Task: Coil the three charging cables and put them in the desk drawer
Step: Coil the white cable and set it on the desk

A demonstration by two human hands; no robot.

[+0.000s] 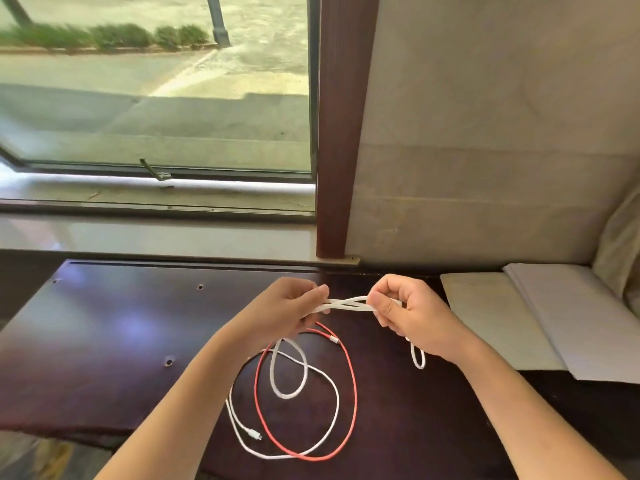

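Observation:
Above the dark desk [121,341], my left hand [284,310] and my right hand [408,317] hold a thick white cable [346,304] stretched in folded strands between them. One loop of it hangs below my right hand, and another loop droops onto the desk under my left hand. A red cable [353,386] lies in a loose ring on the desk beneath my hands. A thin white cable [334,396] lies looped across the red one, its plug near the desk's front edge. No drawer is visible.
A stack of white paper [571,323] lies at the desk's right end, against a beige wall. A window and its sill run behind the desk. Small screw holes dot the desk's left half.

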